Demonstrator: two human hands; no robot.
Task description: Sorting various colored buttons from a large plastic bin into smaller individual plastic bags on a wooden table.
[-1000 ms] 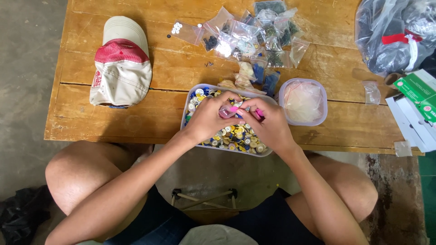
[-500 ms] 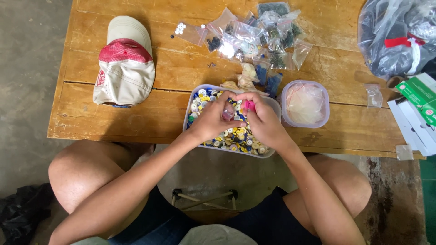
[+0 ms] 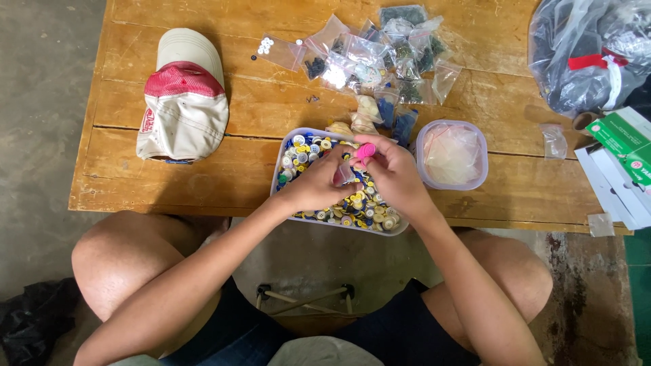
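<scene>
A worn wooden table [image 3: 203,183] stands on a grey concrete floor, seen from above, with the person's knees just under its near edge. Both hands meet over a white tray [image 3: 279,177] heaped with mixed buttons [image 3: 359,207], near the table's near edge. The right hand [image 3: 397,177] pinches a pink button [image 3: 366,150] between fingertips and thumb. The left hand [image 3: 319,184] is closed around a small clear bag [image 3: 342,175], held touching the right hand. Against the two earlier views, the pink buttons sat lower, between the fingers of both hands; now one is lifted up at the right fingertips, just above the bag's mouth, while the hands have stayed over the same part of the tray. So a pink one has been singled out from the heap. Just right of the tray sits a round clear tub [image 3: 452,154]; further off lie filled bags [image 3: 380,54], and a cap [image 3: 183,102] to the left.
</scene>
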